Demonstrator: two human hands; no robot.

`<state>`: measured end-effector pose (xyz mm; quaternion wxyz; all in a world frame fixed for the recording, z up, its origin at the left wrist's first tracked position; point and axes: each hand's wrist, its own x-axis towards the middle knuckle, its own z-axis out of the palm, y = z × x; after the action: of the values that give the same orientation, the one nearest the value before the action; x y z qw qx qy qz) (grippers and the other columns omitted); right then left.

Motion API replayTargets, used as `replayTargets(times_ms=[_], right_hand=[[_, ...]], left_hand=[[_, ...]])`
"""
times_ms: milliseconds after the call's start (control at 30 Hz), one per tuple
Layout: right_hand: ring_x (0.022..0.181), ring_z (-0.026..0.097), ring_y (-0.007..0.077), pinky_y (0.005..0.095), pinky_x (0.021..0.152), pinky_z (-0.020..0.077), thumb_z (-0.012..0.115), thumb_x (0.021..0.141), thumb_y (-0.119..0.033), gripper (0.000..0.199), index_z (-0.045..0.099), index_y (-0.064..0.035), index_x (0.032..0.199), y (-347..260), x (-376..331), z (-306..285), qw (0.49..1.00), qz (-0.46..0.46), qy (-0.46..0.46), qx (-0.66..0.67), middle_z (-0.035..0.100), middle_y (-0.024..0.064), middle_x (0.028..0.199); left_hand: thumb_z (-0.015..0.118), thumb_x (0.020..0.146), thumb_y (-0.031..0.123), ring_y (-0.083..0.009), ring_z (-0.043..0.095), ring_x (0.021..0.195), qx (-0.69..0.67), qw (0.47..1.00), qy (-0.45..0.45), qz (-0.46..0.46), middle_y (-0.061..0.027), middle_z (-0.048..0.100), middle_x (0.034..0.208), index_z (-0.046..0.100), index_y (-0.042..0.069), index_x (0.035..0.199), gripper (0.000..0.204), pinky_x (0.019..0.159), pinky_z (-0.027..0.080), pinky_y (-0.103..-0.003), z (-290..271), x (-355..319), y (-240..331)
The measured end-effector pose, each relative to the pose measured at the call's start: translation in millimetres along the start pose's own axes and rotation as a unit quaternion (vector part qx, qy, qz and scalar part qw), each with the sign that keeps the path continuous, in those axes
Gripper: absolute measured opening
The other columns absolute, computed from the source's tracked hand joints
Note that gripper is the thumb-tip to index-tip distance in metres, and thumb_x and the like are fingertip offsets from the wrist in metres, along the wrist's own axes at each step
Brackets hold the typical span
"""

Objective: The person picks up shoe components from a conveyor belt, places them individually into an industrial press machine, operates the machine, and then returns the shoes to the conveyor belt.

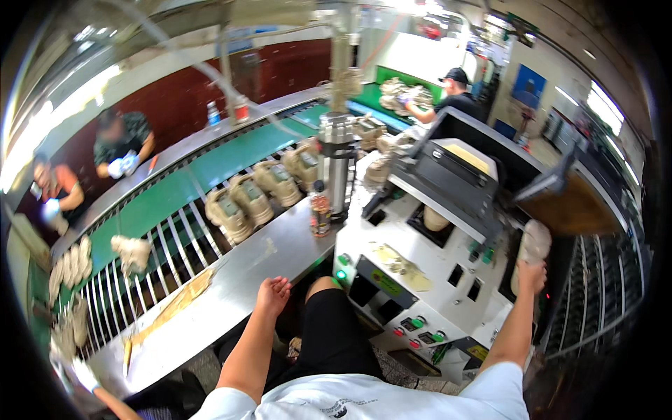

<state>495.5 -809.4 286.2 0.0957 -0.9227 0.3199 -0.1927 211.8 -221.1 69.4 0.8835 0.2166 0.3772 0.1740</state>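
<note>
My right hand point(532, 277) grips a pale beige shoe point(536, 243) at the right side of a white machine point(448, 283), beneath a raised dark lid with a brown inner face point(574, 203). The shoe stands lengthwise, and its lower part is partly behind my hand. My left hand point(273, 294) is held in front of the metal table edge with its fingers loosely curled and nothing in it. At the machine's other station, a dark cover point(445, 185) is over an opening where a beige rounded end point(435, 218) shows.
Several beige shoes point(245, 199) stand on rollers beside a green conveyor belt point(210, 171). A bottle point(320, 210) and a metal cylinder point(337, 161) stand by the machine. A yellow-handled tool point(127, 357) lies on the metal table point(231, 297). Co-workers sit across the belt and farther back; another's gloved hand point(85, 374) is at lower left.
</note>
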Motion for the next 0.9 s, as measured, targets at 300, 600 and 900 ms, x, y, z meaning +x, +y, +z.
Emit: replayTargets(times_ms=[300,600,900], right_hand=[[0.109,0.057,0.0387,0.0496,0.090,0.0482,0.073,0.071,-0.045,0.076,0.051,-0.0022,0.129,101.8,-63.2,82.4,0.920,-0.096,0.363,0.115,0.056,0.0197,0.126],[0.098,0.064,0.0302,0.0393,0.086,0.0505,0.068,0.089,-0.022,0.042,0.058,0.0070,0.118,165.1,-99.3,82.8,0.860,-0.347,0.138,0.349,0.064,0.0180,0.115],[0.123,0.047,0.0333,0.0499,0.104,0.0406,0.057,0.078,-0.038,0.074,0.035,-0.0085,0.142,-38.1,-348.9,4.8,0.446,-0.015,-0.563,0.696,0.048,0.0154,0.134]], left_hand=[[0.048,0.086,0.019,-0.0203,0.061,0.075,-0.021,0.997,0.066,-0.031,-0.0063,0.063,0.084,0.059,0.008,0.090,0.016,0.067,0.050,-0.032,-88.5,-15.6,-20.1],[0.056,0.088,0.023,-0.0169,0.060,0.082,0.177,0.979,-0.100,-0.016,-0.0081,0.065,0.095,0.060,0.006,0.102,0.022,0.077,0.049,-0.031,-49.5,-77.8,-36.1],[0.071,0.086,0.023,-0.0208,0.042,0.127,0.232,0.833,-0.483,0.139,-0.0066,0.038,0.144,0.024,0.008,0.149,0.080,0.107,0.033,-0.035,17.7,-183.7,-26.8]])
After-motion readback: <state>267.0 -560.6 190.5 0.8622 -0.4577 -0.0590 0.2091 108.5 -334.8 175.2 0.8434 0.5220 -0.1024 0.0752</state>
